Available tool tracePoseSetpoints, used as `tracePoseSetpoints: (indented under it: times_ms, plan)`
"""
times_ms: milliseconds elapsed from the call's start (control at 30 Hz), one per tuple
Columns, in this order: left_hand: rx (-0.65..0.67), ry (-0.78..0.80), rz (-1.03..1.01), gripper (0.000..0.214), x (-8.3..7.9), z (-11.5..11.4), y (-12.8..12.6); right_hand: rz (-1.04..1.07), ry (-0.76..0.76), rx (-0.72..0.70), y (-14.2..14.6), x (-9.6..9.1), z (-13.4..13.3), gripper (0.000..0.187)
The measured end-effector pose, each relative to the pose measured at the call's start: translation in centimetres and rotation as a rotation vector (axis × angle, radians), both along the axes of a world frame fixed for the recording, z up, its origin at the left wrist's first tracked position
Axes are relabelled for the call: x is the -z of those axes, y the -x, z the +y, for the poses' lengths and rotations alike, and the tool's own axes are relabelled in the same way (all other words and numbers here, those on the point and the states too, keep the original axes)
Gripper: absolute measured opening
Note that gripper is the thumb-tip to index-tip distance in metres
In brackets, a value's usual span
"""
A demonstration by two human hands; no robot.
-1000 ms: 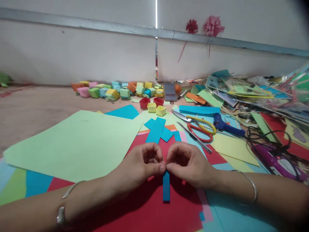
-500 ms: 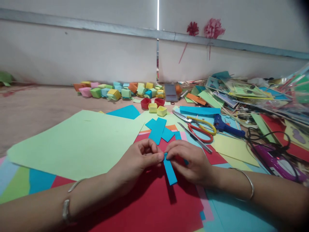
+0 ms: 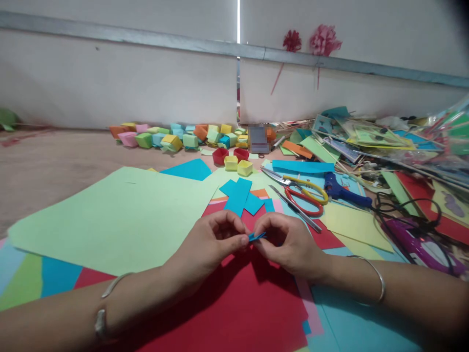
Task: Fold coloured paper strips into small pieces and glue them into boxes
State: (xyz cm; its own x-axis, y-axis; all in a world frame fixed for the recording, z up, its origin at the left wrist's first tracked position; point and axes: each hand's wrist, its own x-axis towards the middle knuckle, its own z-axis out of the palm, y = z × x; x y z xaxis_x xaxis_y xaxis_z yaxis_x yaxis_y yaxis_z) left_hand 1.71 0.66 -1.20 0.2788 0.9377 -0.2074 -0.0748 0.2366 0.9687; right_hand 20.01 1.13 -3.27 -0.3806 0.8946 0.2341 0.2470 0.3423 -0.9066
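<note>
**Blue on red: the blue paper strip [image 3: 257, 237] sits between two hands**

Both hands meet in the middle, just above the red sheet [image 3: 234, 303]. The left hand [image 3: 210, 244] is curled shut, and its thumb and pointer finger pinch one end of the blue paper strip. The right hand [image 3: 289, 244] is curled shut too and pinches the other end. So the strip is right between the fingertips and touches both hands. No hand is nearer to it than the other. Its long way runs side to side, from the left thumb over to the right fingers, and the right end sits a little higher. It looks lifted off the red sheet, not lying flat on it.

The strip shows only as a thin blue line, because it is seen from its edge. I cannot tell if it is folded over or just one layer. Its ends are hidden behind the fingertips.

Just past the hands lie more blue pieces [image 3: 240, 195]. A big light green sheet [image 3: 120, 220] lies to the left. The scissors [image 3: 311, 188] and a blue glue gun [image 3: 342, 193] lie off to the right, well apart from the hands. Far back, little paper boxes [image 3: 172, 141] sit in a row near the wall. Both arms are cut off at the bottom edge.
</note>
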Motion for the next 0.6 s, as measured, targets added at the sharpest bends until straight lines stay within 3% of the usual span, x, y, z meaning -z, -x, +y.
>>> tracePoseSetpoints:
  times_ms: [233,400,600]
  plan:
    - [0.021,-0.091,0.121,0.016,-0.21,-0.35,0.07,0.162,0.157,-0.012,0.25,-0.44,-0.18,0.016]
    - [0.097,-0.055,0.106,0.020,-0.05,-0.29,-0.03,0.140,0.150,0.004,0.17,-0.49,-0.23,0.013]
    - [0.127,-0.036,0.285,0.018,-0.44,-0.17,-0.09,0.123,0.095,-0.012,0.16,-0.35,-0.24,0.010]
